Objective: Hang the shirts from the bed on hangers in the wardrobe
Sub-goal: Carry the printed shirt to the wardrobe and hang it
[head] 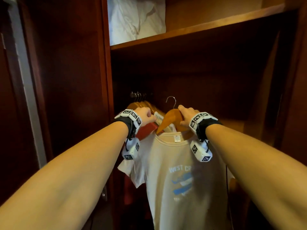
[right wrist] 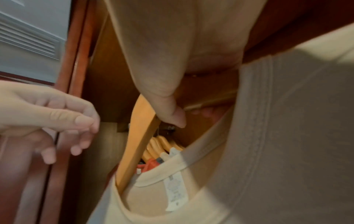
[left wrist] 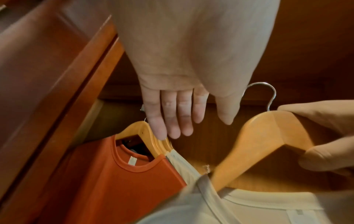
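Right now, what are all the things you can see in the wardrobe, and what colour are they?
Cream T-shirt: one, blue print, on the held hanger.
Held hanger: one, wooden, metal hook, not yet on the rail.
Hung hangers: several, wooden, bunched at the rail's left end.
Orange shirt: one, hung at left.
White bedding: one bundle, top shelf.
Left hand: fingers straight, touching the hung hangers.
Right hand: grips the held hanger.

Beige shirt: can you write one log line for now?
right hand grips hanger | beige shirt on it | left hand open, touching hung hangers
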